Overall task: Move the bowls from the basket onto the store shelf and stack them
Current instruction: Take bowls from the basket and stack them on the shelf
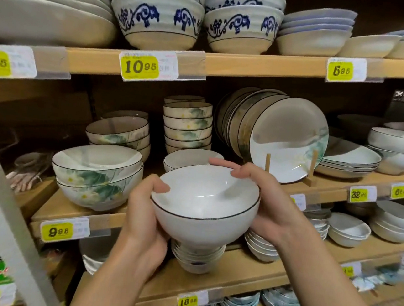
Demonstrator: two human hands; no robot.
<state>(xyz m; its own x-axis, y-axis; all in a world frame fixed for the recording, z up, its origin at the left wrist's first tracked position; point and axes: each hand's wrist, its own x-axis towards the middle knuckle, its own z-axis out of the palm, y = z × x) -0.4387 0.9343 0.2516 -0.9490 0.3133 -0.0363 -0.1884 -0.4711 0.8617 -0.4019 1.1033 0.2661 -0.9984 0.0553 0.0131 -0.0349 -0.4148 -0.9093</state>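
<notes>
I hold a white bowl (205,203) with a thin dark rim in both hands, in front of the middle store shelf (75,210). My left hand (146,224) grips its left side, thumb over the rim. My right hand (263,204) cups its right side, fingers curled over the far rim. Just behind it on the shelf sits a similar white bowl (185,157). To the left stands a stack of two larger bowls (96,175) with green lotus prints. The basket is out of view.
Taller stacks of lotus bowls (186,123) stand at the back of the shelf, and plates (287,137) lean upright on a wooden stand to the right. A stack of small bowls (197,257) sits on the shelf below. Yellow price tags line the shelf edges.
</notes>
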